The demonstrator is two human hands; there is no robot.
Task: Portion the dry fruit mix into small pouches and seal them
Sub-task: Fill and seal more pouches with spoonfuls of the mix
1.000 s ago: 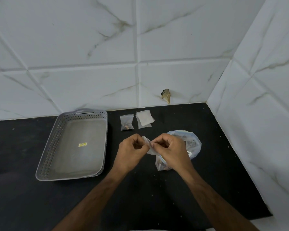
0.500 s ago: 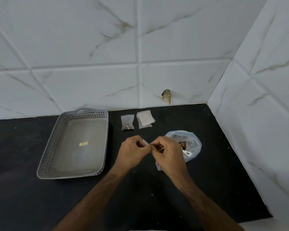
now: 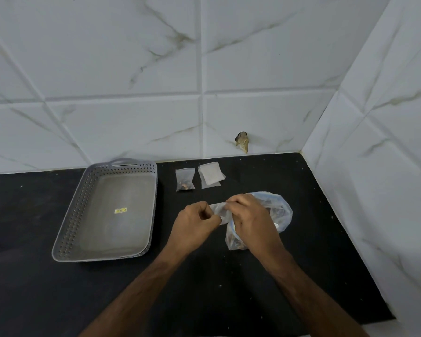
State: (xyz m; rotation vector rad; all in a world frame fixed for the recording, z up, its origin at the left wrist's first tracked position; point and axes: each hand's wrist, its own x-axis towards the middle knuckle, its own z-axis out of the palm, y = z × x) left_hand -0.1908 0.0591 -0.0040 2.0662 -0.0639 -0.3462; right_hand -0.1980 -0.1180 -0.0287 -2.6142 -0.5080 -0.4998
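A small clear pouch (image 3: 219, 211) is held between both hands above the black counter (image 3: 229, 288). My left hand (image 3: 195, 226) pinches its left edge and my right hand (image 3: 249, 218) pinches its top right edge. Behind my right hand lies the large clear bag of dry fruit mix (image 3: 276, 212), its mouth open. A filled pouch (image 3: 185, 180) with a few brown pieces lies flat near the wall. A small stack of empty pouches (image 3: 210, 175) lies right of it.
A grey perforated plastic tray (image 3: 68, 229) stands on the counter at the left, with a yellow sticker inside. Marble-tiled walls close the counter at the back and right. A chipped spot (image 3: 242, 141) marks the back wall.
Both hands stayed in place over the counter. The pouch between them has been spread a little wider, and my right hand has shifted slightly over the big bag.
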